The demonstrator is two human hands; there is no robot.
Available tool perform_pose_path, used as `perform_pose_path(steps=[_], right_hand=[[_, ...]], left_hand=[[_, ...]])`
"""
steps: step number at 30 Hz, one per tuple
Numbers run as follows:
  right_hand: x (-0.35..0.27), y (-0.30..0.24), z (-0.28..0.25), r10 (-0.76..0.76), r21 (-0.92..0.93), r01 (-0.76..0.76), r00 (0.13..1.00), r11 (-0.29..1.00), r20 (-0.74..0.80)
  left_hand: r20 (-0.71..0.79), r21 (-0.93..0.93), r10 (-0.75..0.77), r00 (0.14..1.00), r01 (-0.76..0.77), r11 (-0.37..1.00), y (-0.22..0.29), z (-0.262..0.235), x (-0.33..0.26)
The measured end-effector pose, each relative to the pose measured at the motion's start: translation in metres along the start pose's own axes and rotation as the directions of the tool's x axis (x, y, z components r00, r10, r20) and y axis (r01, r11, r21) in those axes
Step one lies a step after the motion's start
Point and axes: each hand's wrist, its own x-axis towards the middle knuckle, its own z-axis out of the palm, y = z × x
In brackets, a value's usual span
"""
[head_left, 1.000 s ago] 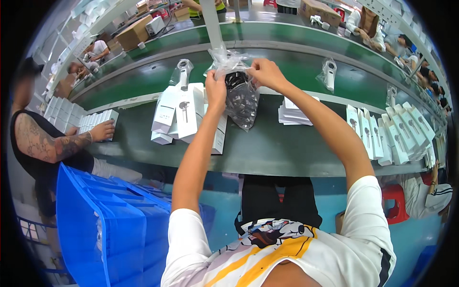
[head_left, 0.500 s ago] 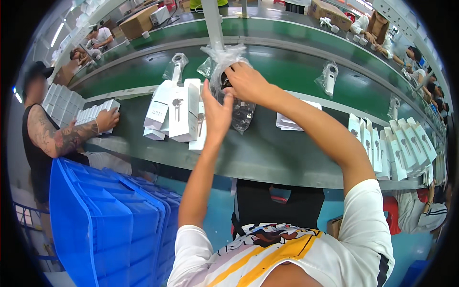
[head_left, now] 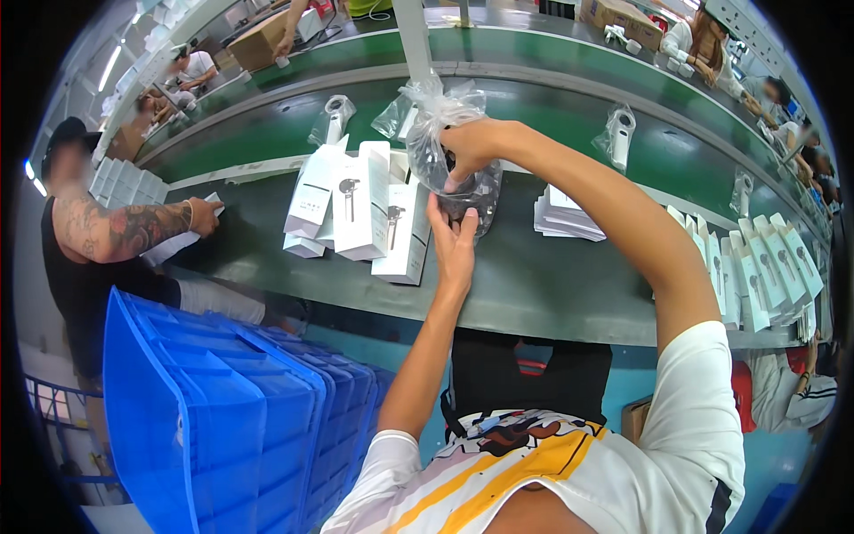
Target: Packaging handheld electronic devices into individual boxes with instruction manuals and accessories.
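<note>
Crates [head_left: 249,427] stand nearest, left of the clear bag [head_left: 487,191] between the hands. The left hand [head_left: 455,245], fingers spread, touches its near side; the right hand [head_left: 480,145] reaches inside, and I cannot tell whether it clamps anything. White boxes [head_left: 360,209] stand left of the bag, papers [head_left: 567,218] right; beyond it, rightward, lies a wrapped device [head_left: 620,138].

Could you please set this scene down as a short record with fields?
Left hand: spread fingers against the lower side of the clear plastic bag
Right hand: at the bag's upper part, fingers pointing down
Bag contents: dark items, details unclear
Left of bag: white printed cartons
Right of bag: stack of white sheets; row of upright white cartons beyond
Green belt: bagged white devices
Lower left: blue plastic bins
</note>
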Motion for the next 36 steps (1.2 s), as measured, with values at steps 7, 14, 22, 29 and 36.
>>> perform_pose_path(steps=[7,14,22,29,36], right_hand=[[0.007,0.006,0.017,-0.038,-0.156,0.014,0.988,0.988,-0.149],[-0.004,0.014,0.032,-0.136,-0.19,0.094,0.966,0.977,-0.218],[-0.027,0.0,0.025,0.022,-0.09,-0.053,0.946,0.995,-0.324],[-0.032,0.011,0.026,0.116,0.037,-0.113,0.844,0.993,-0.523],[-0.047,-0.003,0.047,-0.126,-0.048,0.129,0.708,0.99,-0.695]], left_hand=[[0.032,0.099,-0.008,0.999,0.004,0.995,-0.013,0.002,-0.002],[-0.221,0.642,-0.136,0.966,0.249,0.725,-0.018,0.012,0.014],[-0.14,0.748,0.168,0.976,-0.007,0.664,-0.038,0.003,0.026],[-0.022,0.753,0.202,0.979,-0.117,0.648,-0.035,-0.005,0.072],[-0.031,0.455,-0.032,0.999,0.043,0.889,-0.039,-0.013,0.083]])
